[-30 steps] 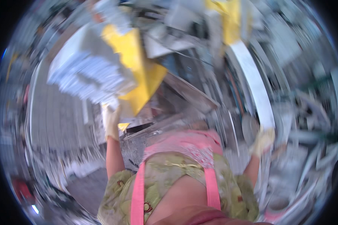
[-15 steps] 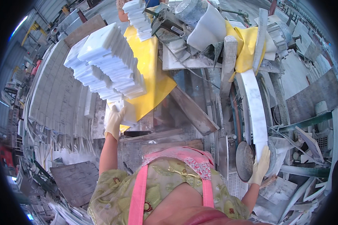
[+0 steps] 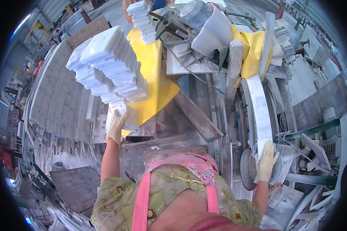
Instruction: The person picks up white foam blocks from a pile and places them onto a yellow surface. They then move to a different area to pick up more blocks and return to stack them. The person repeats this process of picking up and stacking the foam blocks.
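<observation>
Dusty workshop: long grey slats [image 3: 58,100] stand packed along the left side, and a motor [image 3: 194,11] sits at the back. Head view, the only one. Tall stack of white slabs [image 3: 112,57] rises left of centre, beside a yellow sheet [image 3: 152,73]. Left hand [image 3: 117,124], in a cream glove, touches the low white slabs [image 3: 132,117] at the near foot of the stack; its fingers are curled, but whether they grip or merely rest I cannot tell. Right hand [image 3: 266,163], gloved likewise, has its fingers extended and slightly spread against the near end of a long white strip [image 3: 260,104], just beside a round grey disc [image 3: 247,167]. Strip runs forward on the right side, its far end meeting a yellow cloth [image 3: 252,57].

Judgement: the step in hand looks like steadying the strip at the disc with the right hand. From this pose the next move calls for even contact on the strip and fingers clear of the disc's rim.

Containers: what seems a white perforated crate [image 3: 240,189] sits low near the disc; contents cannot be made out.
</observation>
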`<action>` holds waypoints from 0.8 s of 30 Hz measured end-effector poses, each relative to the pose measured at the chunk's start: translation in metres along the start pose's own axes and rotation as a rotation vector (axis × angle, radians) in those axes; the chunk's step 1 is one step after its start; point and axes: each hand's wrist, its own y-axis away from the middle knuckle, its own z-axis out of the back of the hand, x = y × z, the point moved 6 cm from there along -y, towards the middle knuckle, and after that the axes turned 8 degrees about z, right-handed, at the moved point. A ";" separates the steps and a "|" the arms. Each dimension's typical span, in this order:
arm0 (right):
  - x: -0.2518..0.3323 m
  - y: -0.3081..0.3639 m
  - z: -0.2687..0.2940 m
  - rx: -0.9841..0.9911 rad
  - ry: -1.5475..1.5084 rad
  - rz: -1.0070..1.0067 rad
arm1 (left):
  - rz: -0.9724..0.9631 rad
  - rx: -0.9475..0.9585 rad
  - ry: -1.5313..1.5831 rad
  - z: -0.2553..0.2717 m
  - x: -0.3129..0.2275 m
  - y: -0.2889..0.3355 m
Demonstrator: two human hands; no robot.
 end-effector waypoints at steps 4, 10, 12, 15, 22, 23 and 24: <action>-0.004 -0.014 -0.009 -0.050 -0.045 0.001 | -0.021 -0.003 0.057 0.003 -0.007 0.012; -0.016 -0.012 -0.007 -0.103 -0.118 0.016 | -0.022 0.015 0.030 0.007 -0.019 0.018; -0.021 -0.013 0.010 -0.191 -0.107 0.002 | 0.009 0.020 -0.039 0.007 -0.016 0.014; -0.026 -0.022 0.023 0.027 -0.305 -0.288 | 0.037 0.023 -0.138 0.006 -0.011 0.008; 0.151 -0.065 0.082 -0.213 -1.739 -0.384 | -0.065 -0.003 -0.199 0.002 -0.006 0.001; 0.194 -0.078 0.085 -0.130 -1.868 -0.316 | -0.044 0.015 -0.160 0.000 -0.004 -0.004; 0.237 -0.091 0.087 -0.108 -1.880 -0.263 | -0.079 0.010 -0.124 -0.001 -0.003 -0.007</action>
